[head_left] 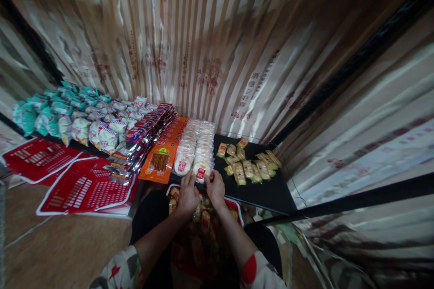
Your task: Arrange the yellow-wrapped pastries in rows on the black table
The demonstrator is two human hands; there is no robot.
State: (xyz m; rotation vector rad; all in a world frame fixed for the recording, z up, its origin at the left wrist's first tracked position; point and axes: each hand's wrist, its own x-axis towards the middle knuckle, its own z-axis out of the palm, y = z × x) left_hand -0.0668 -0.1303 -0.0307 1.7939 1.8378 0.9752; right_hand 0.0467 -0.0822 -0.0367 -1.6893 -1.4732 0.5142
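Observation:
Two rows of round white rice crackers in clear wrappers lie overlapping on a black shelf (271, 198). My left hand (189, 195) and my right hand (215, 188) hold the lower edge of the front rice cracker packet (201, 170), which has a red label, in the right row. The fingers of each hand are closed at one side of it. The front packet of the left row (183, 165) lies just beyond my left fingers. Below my hands, between my knees, a red basket (240, 212) with a white rim holds several small yellow-wrapped snacks (205, 219).
An orange snack bag (160, 161) and stacked purple-and-silver packets (147, 128) lie left of the crackers. Farther left stand white bags (108, 137) and green bags (49, 119). Yellow packets (239, 174) lie at right. Red baskets (88, 185) sit lower left. Black posts (356, 56) frame a striped curtain.

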